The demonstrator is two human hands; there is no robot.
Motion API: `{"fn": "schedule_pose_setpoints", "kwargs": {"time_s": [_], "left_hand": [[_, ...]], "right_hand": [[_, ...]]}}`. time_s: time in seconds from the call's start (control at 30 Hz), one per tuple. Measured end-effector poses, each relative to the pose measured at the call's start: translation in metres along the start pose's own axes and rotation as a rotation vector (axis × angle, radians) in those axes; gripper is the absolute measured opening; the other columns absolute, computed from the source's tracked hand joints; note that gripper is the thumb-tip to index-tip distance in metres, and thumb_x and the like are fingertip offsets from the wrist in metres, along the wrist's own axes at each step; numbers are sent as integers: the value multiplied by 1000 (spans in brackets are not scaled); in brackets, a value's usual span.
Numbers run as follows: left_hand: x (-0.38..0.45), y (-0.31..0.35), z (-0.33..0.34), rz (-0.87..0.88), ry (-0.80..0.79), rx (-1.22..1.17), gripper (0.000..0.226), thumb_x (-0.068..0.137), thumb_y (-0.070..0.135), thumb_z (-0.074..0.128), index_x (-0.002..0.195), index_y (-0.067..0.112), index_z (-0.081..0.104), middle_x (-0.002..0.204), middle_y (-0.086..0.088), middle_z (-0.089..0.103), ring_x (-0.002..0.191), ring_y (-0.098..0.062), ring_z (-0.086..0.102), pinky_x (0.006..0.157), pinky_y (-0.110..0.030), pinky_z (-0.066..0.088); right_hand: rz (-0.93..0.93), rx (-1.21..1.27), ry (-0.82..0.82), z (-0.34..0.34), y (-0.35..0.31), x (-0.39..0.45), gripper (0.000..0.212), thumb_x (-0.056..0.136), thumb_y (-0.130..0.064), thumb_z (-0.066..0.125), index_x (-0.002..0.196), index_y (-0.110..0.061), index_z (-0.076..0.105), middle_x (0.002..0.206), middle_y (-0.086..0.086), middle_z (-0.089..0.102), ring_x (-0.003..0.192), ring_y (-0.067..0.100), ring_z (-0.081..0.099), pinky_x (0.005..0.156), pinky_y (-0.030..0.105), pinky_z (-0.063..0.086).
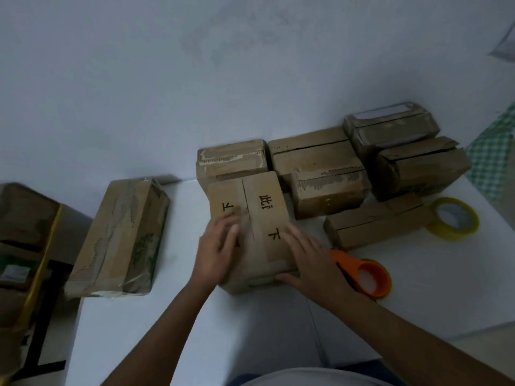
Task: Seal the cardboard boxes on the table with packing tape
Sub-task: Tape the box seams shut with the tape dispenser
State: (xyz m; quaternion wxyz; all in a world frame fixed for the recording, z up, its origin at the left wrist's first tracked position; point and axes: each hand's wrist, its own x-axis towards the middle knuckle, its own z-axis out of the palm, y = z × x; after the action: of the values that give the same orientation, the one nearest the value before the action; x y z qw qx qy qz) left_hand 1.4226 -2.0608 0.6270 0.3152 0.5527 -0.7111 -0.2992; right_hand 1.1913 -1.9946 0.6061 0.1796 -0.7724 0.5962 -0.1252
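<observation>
At the near centre of the white table (418,288), both hands rest on the top of one cardboard box (250,218), the box under work. The left hand (217,252) lies palm down on the left flap with fingers extended and flat, gripping nothing. The right hand (309,263) presses on the right flap with fingers spread forward, while its thumb runs along the near top edge of the box; nothing is enclosed in it. The two top flaps meet along a centre seam (248,210), which runs away from the person, and black printed characters show on both flaps. Whether tape already covers that seam cannot be told from this view. Just to the right of the right hand, an orange tape dispenser (365,274) lies on the table, partly hidden behind the wrist. Further right, a roll of yellow-rimmed packing tape (452,218) lies flat, touching or just beside a long low carton (373,224). Behind the worked box stands a cluster of further cartons (317,168), set close together against the wall, several with torn or worn surfaces. To the left, well apart from the worked box, a larger carton with green print (122,238) rests at the table's left edge, its top glossy with tape. Beyond that edge, stacked boxes in a yellow-framed crate (28,240) are partly in view.
</observation>
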Motion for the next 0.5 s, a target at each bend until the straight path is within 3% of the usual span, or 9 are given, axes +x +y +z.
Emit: {"fn": "schedule_pose_setpoints", "kwargs": {"time_s": [0.1,0.17,0.23,0.3,0.37,0.5], "left_hand": [[-32,-25,-23,-600,273,-234,24,103,43,45,120,33,58,130,6,58,120,-14,53,96,-34,46],[-57,-43,-27,-929,264,-501,36,104,42,43,128,20,58,135,-4,58,124,-22,53,100,-37,42],[-80,-55,-26,-1144,206,-810,49,103,46,41,126,6,60,133,-11,61,122,-25,56,103,-38,40],[-96,-58,-23,-1219,112,-991,61,100,57,38,119,5,64,122,-9,69,114,-22,61,98,-36,41],[-103,-57,-20,-1207,75,-1105,68,95,66,38,117,8,66,115,-5,73,113,-19,63,94,-34,43],[-110,-59,-18,-1114,162,-1159,50,93,58,52,105,13,72,102,-1,75,101,-14,70,88,-31,48]], "right_hand": [[-119,-25,-60,5,-25,14,78,88,-62,47,151,-24,19,161,-6,8,146,16,11,116,37,11],[-185,-47,-107,13,-42,25,74,91,-59,47,150,-25,22,161,-6,10,147,16,9,118,40,12],[-242,-89,-140,22,-55,37,73,91,-59,45,151,-25,19,162,-6,7,148,16,4,119,41,5],[-304,-153,-158,28,-64,48,76,90,-64,39,152,-25,19,163,-5,4,149,16,-3,120,43,-4],[-340,-238,-180,34,-68,57,82,88,-70,36,153,-24,16,163,-5,0,149,17,-6,120,48,-2],[-324,-329,-187,44,-69,59,88,87,-76,25,155,-22,10,163,-4,3,150,19,2,120,51,9]]}}
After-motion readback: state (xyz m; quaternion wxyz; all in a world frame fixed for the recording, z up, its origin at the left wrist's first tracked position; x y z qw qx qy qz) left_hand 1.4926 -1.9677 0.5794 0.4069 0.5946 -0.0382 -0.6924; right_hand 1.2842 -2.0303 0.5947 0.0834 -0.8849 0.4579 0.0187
